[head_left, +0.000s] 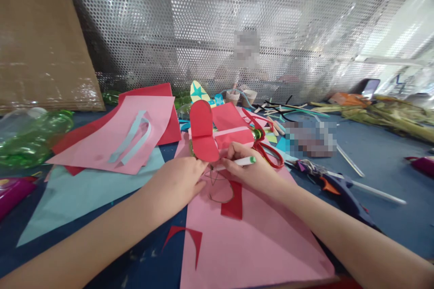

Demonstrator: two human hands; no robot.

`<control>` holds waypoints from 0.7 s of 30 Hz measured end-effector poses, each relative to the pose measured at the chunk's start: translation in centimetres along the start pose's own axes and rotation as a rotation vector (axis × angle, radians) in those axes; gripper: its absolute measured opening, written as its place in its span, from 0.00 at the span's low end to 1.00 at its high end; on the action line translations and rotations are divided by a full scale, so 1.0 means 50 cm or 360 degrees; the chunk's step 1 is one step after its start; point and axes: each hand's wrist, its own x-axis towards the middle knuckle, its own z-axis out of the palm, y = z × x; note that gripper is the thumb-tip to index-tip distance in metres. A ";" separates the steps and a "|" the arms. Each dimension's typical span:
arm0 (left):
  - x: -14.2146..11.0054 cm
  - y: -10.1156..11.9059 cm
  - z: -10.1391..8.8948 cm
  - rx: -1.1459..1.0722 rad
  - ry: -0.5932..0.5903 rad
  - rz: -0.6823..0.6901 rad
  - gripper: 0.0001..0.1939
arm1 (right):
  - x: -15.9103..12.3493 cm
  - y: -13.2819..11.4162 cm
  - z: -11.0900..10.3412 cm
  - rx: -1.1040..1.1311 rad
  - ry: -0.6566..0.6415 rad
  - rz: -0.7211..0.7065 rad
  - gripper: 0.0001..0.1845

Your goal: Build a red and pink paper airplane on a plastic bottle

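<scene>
My right hand (249, 165) is closed around a white marker with a green end (244, 161), over a large pink paper sheet (271, 235). Dark curved outlines (222, 196) are drawn on that sheet between my hands. My left hand (183, 178) lies on the sheet's left edge, thumb apart from its fingers; the fingertips are partly hidden by a folded red paper piece with rounded ends (202, 128). Just beyond my hands lies a bottle wrapped in red and pink paper (233, 136). A red paper scrap (233, 203) rests under the drawing area.
Pink and red sheets (129, 122) overlap a light blue sheet (101, 194) at left, beside a green plastic bottle (37, 137). Red-handled scissors (271, 156) and a dark blue glue gun (349, 194) lie right. Cardboard (44, 40) stands at the back left.
</scene>
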 end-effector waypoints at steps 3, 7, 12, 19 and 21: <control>-0.001 0.001 -0.002 0.0005 0.0011 -0.0011 0.08 | -0.002 0.003 -0.001 0.0009 0.0037 0.0014 0.10; -0.002 0.004 -0.004 -0.0007 -0.0015 -0.0043 0.08 | -0.002 0.003 0.000 -0.0002 -0.0019 -0.0025 0.11; -0.002 0.006 -0.005 0.0017 -0.0008 -0.0043 0.09 | 0.000 -0.001 0.001 0.0038 0.0007 -0.0039 0.11; 0.000 0.003 -0.004 0.0018 -0.0011 -0.0038 0.10 | -0.001 0.002 0.000 0.0023 -0.0022 -0.0044 0.12; 0.001 0.003 -0.004 0.0024 -0.0013 -0.0035 0.10 | -0.001 0.002 0.000 0.0012 -0.0038 -0.0046 0.11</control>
